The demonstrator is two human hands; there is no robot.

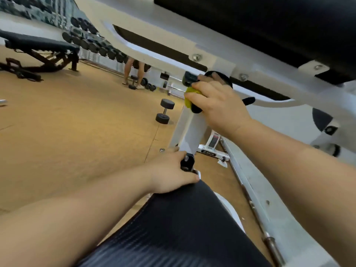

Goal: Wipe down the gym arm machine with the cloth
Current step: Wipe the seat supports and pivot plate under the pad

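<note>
The arm machine's white frame crosses the upper view, and a white post runs down from it to the black seat pad. My right hand grips a yellow and black cloth against the top of the post, just under a black knob. My left hand grips the front tip of the seat pad, with fingers beside a black adjustment knob. A black arm pad fills the top right.
A black dumbbell lies on the tan floor left of the post. A black bench stands far left before a dumbbell rack. A person's legs stand by the rack. A steel bar lies right of the seat.
</note>
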